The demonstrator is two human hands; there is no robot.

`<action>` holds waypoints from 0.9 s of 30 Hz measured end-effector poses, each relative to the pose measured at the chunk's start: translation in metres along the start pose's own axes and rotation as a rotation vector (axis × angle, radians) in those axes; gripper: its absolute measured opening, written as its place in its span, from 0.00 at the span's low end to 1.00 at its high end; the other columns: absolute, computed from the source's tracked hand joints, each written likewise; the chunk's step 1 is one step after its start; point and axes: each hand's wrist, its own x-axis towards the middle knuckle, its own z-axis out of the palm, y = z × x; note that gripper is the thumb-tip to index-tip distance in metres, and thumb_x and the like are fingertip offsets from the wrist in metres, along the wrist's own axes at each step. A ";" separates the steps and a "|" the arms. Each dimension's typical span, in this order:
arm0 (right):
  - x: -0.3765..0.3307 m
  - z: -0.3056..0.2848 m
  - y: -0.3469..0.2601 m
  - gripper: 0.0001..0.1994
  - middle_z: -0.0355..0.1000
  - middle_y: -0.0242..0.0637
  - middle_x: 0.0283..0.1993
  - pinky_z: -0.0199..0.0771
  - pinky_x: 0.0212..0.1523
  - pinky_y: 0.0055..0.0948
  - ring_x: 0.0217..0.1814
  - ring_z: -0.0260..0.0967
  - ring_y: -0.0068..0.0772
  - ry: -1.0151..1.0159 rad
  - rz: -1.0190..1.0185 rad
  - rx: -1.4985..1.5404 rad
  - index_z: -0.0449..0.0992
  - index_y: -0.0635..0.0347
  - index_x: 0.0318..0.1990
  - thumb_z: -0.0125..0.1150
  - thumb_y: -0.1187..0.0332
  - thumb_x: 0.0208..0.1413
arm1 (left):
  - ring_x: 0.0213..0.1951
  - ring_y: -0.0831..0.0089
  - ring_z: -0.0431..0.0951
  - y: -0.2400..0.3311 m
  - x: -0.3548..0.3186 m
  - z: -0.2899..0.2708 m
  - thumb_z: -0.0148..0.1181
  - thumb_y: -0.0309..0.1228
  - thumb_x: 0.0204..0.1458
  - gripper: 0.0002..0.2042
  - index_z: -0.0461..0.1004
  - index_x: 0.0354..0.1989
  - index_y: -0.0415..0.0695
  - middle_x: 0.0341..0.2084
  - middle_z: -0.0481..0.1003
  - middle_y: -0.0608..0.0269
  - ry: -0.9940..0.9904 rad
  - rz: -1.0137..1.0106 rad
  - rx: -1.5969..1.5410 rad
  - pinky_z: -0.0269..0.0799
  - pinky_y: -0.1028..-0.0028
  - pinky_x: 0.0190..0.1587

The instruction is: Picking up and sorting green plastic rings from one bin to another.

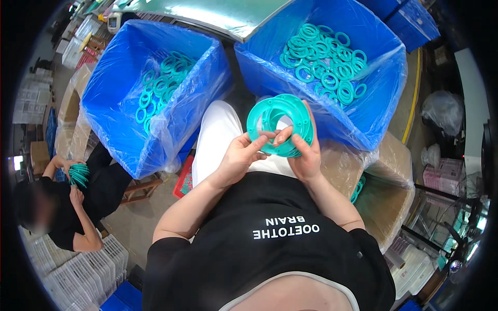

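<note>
Hands are raised together over the lap, and a small stack of teal plastic rings [280, 123] is held between them. The left hand [239, 155] is curled at the stack's lower left edge, its fingers [258, 144] pinched on the rim with the thumb laid across the front face. The right hand [306, 150] is wrapped round the lower right side, its fingers closed behind the rings and the thumb pressed onto the front, close to the left thumb. The rings are flat discs with a wide centre opening and small holes round the band; how many are stacked cannot be told for sure, though it seems to be a few. White trousers [220, 135] are seen just under the hands.

Beside the right elbow, a cardboard box [386, 197] lined with clear plastic is set, with one teal ring [357, 189] seen at its edge. Farther out, two blue bins lined with clear plastic are placed side by side: the left bin [111, 103] is partly filled with teal rings [161, 85], and the right bin [373, 103] is loaded with a larger heap of them [324, 59]. At the far left, another person [67, 207] is seated, with a bundle of teal rings [79, 173] gripped in the hands.
</note>
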 end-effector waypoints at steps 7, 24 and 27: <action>0.009 0.006 0.022 0.37 0.71 0.37 0.35 0.54 0.62 0.42 0.42 0.71 0.32 0.133 -0.002 -0.156 0.35 0.55 0.69 0.50 0.73 0.58 | 0.40 0.77 0.75 -0.008 -0.003 -0.026 0.51 0.35 0.60 0.16 0.69 0.53 0.41 0.39 0.75 0.66 -0.043 -0.003 -0.176 0.72 0.77 0.40; 0.034 0.048 0.046 0.35 0.68 0.37 0.42 0.65 0.49 0.26 0.39 0.66 0.24 0.059 0.187 -0.464 0.43 0.60 0.68 0.54 0.75 0.55 | 0.25 0.84 0.71 -0.007 -0.009 -0.086 0.61 0.35 0.54 0.11 0.76 0.40 0.41 0.26 0.75 0.70 0.418 0.188 0.130 0.67 0.82 0.29; 0.034 0.048 0.052 0.35 0.68 0.37 0.43 0.66 0.47 0.26 0.38 0.66 0.24 0.069 0.177 -0.440 0.43 0.60 0.68 0.55 0.74 0.56 | 0.26 0.81 0.73 -0.016 -0.002 -0.092 0.55 0.31 0.58 0.10 0.75 0.43 0.38 0.28 0.76 0.66 0.319 0.308 0.127 0.71 0.78 0.32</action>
